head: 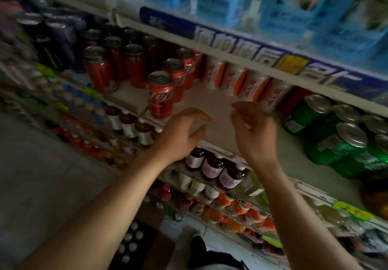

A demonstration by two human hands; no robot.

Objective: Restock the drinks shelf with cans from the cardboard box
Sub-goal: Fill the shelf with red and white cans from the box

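Both hands are hovering empty over the bare middle of the drinks shelf (218, 110): the left hand (184, 131) is loosely curled, the right hand (255, 132) half-open. The cardboard box (134, 242) is sitting at 6 o'clock on the floor, some eight can tops showing (blur is hiding more). Full cans are likely feeling heavy, rigid and slick, so gripping mid-body seems safest. Three red cola cans (160, 94) are standing at 10 o'clock of the left hand
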